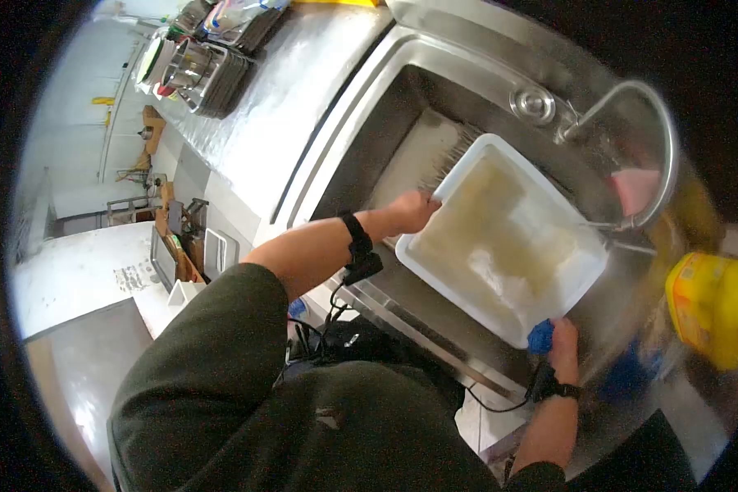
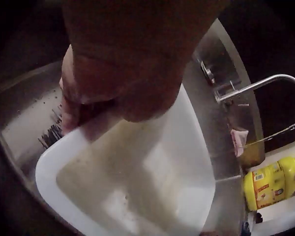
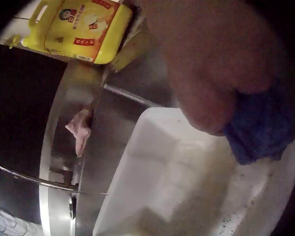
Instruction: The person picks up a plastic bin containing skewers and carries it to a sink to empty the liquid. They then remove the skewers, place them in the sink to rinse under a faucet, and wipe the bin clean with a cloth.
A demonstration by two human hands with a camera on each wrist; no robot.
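Note:
A white plastic tub (image 1: 405,251) with cloudy, yellowish liquid (image 1: 496,205) in it sits tilted across the steel sink. My left hand (image 1: 412,213) grips the tub's left rim, its fingers curled over the outer side in the left wrist view. At the near right corner, my right hand (image 1: 563,344) holds a bunched blue cloth (image 1: 539,337) against the tub. In the right wrist view the cloth (image 3: 263,125) overlaps the rim and inner wall, and the back of the hand hides most of the fingers.
The sink (image 1: 344,193) has a curved faucet (image 1: 672,148) and a round drain fitting (image 1: 533,105) at its far side. A pink cloth (image 1: 635,193) lies near the faucet. Right of the sink stands a yellow jug (image 1: 713,307). Metal containers (image 1: 213,82) are stacked on the left counter.

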